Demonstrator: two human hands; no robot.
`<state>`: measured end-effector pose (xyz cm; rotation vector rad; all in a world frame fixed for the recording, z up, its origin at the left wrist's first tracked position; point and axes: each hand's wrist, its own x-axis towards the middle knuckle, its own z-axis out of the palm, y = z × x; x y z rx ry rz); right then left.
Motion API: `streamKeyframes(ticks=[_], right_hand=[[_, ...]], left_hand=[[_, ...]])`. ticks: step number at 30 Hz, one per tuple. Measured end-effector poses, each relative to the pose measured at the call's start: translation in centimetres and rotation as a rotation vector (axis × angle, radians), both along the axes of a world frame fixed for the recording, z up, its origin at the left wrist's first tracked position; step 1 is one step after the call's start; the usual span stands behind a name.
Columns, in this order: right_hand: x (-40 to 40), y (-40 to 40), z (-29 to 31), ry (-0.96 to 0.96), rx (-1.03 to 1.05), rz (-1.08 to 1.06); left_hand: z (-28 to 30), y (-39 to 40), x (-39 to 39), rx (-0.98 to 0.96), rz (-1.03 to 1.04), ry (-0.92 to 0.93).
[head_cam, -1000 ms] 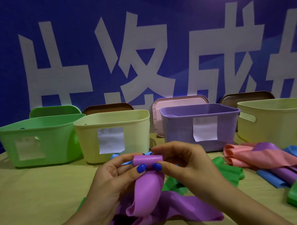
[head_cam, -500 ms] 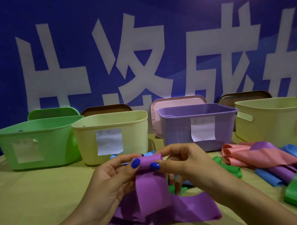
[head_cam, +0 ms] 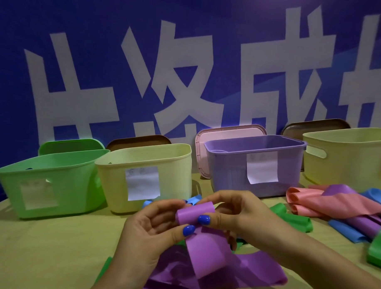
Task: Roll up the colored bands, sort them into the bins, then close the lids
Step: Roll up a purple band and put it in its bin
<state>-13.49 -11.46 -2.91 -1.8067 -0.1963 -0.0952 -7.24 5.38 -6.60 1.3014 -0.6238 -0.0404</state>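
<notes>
- Above the tabletop (head_cam: 48, 246), close to the camera, the left hand (head_cam: 145, 232) and right hand (head_cam: 241, 216) hold a purple band (head_cam: 196, 213) between them.
- Each grip is pinching the rolled end: a thumb presses on the front of the roll from each side, and the other fingers curl round behind it.
- Only a short length is wound; the loose tail hangs down from the roll and lies crumpled on the tabletop below the hands.
- By my reading, the step in hand is rolling, and it is early: most of this band is unwound.
- The next move calls for turning the roll toward the tail while keeping the pinch firm, or the slick strip may spring open.
- Once wound, it likely belongs in the purple bin (head_cam: 257, 163), which stands open just beyond the hands, a pink lid (head_cam: 228, 132) leaning behind it.
- A green bin (head_cam: 50, 179) and two yellow bins (head_cam: 145, 167) also stand open.
- Pink, blue, green and purple bands (head_cam: 338, 204) lie unrolled to the right, so much sorting remains.
</notes>
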Motion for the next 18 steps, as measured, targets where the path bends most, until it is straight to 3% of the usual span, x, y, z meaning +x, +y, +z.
streamKeyframes(ticks=[8,18], right_hand=[[0.84,-0.28,-0.84,-0.001,0.053,0.007],[0.56,-0.33,-0.31,0.011,-0.051,-0.003]], left_hand=[[0.13,-0.19,-0.30,-0.088,-0.128,0.217],[0.11,0.13,-0.33,0.043,-0.063,0.057]])
